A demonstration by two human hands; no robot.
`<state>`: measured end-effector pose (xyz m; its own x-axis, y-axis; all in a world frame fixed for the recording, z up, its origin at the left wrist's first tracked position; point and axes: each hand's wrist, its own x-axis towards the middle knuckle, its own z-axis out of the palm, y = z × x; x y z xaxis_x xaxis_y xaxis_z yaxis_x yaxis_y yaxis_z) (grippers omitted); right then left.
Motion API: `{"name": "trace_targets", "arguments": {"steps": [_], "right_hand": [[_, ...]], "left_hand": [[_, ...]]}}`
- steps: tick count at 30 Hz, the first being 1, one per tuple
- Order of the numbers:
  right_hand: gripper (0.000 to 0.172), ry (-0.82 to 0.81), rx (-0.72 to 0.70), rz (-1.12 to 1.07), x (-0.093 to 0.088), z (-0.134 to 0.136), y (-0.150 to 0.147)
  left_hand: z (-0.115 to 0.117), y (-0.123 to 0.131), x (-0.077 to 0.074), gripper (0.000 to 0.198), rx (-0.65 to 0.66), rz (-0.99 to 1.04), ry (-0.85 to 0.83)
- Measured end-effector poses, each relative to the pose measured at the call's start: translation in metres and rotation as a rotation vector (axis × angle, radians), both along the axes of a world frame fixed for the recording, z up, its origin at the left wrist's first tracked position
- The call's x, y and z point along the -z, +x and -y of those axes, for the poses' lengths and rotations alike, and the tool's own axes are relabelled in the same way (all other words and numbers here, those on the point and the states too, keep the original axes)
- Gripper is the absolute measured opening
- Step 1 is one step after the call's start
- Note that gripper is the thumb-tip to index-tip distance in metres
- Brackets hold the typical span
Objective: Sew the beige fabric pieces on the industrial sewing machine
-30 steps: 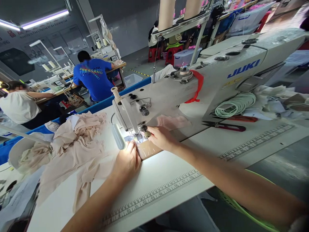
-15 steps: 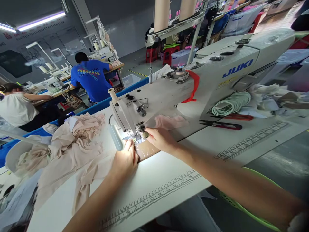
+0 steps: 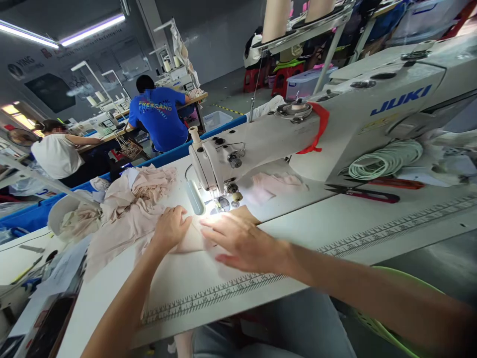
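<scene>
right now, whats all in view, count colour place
table: one, white, foreground
sewing machine: one near, white, centre to right
farther machines: several, white, background left
strip: one, red, around sewing machine
thread cones: two, beige, top
cord coil: one, pale green, right
snips: at least one, black and red, before coil
fabric pile: one, pinkish beige, left
fabric piece: one, pink, beneath machine arm
cloth: one, beige, table centre
printed ruler: one, black, table's front
basket: one, green, lower right
stools: two, red, background
coworkers: at least three, blue or white tops, background
left hand: one, bare, at cloth's left
right hand: one, bare, over cloth, blurred
</scene>
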<state>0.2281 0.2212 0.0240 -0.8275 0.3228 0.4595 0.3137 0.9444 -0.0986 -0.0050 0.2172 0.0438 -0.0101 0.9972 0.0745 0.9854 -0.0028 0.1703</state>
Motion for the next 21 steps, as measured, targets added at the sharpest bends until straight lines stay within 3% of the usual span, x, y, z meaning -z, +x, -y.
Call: {"name": "trace_targets", "arguments": {"steps": [3, 6, 7, 10, 11, 13, 16, 19, 21], "right_hand": [[0.080, 0.029, -0.117, 0.055, 0.004, 0.025, -0.020], [0.084, 0.028, -0.135, 0.077, 0.019, 0.052, -0.033], [0.073, 0.032, -0.122, 0.066, 0.024, 0.062, -0.034], [0.013, -0.013, -0.111, -0.047, 0.038, 0.097, -0.029], [0.012, -0.081, -0.130, -0.108, 0.040, 0.109, -0.024], [0.022, -0.344, -0.208, -0.212, 0.042, 0.131, -0.012], [0.019, -0.938, -0.243, -0.252, 0.052, 0.154, 0.004], [0.035, -1.455, -0.046, -0.242, 0.084, 0.162, 0.011], [0.047, -1.618, 0.128, -0.297, 0.117, 0.159, 0.010]], "left_hand": [[0.017, -0.013, 0.002, 0.019, 0.002, 0.190, -0.132], [0.046, -0.027, 0.006, 0.029, 0.029, 0.355, -0.186], [0.059, -0.033, 0.006, 0.030, 0.005, 0.407, -0.209], [0.107, -0.053, 0.006, 0.030, -0.106, 0.588, -0.309], [0.126, -0.061, 0.006, 0.031, -0.128, 0.657, -0.339], [0.168, -0.077, 0.005, 0.033, -0.147, 0.798, -0.394], [0.233, -0.099, 0.006, 0.037, -0.190, 0.969, -0.482], [0.280, -0.114, 0.020, 0.036, -0.278, 0.927, -0.478], [0.292, -0.118, 0.042, 0.033, -0.338, 0.816, -0.454]]}}
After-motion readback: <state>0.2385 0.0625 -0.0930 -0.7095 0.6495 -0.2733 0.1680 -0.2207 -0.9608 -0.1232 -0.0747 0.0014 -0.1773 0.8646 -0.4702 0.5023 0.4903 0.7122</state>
